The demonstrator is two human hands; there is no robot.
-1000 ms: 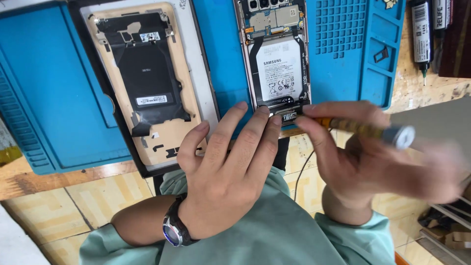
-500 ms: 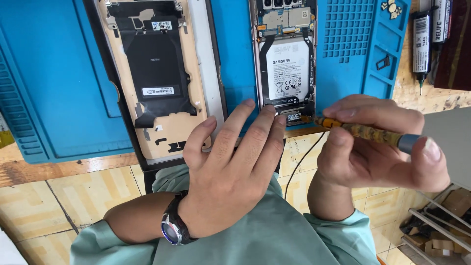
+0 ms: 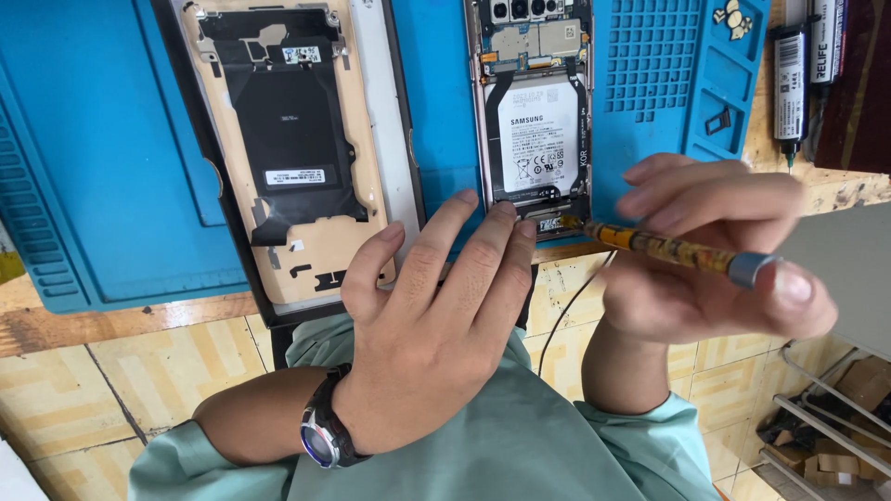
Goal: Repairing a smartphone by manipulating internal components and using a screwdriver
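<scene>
An opened phone [image 3: 536, 111] with its white battery and circuit boards exposed lies on a blue work mat [image 3: 436, 93]. My left hand [image 3: 436, 315], with a wristwatch, rests its fingertips on the phone's lower edge. My right hand [image 3: 715, 250] grips a yellow patterned screwdriver [image 3: 664, 247], its tip touching the phone's bottom end next to my left fingertips. The phone's removed back cover [image 3: 288, 139], beige with a black coil panel, lies inside-up to the left.
A second blue mat [image 3: 102, 167] lies at the left. Small tubes and a pen-like tool [image 3: 803, 74] sit at the top right on the wooden bench. A grid tray section [image 3: 650, 65] holds small parts. Tiled floor and boxes show below.
The view has shifted so the phone and cover sit lower and closer. Both hands stay at the phone's bottom end, with the screwdriver tip held there.
</scene>
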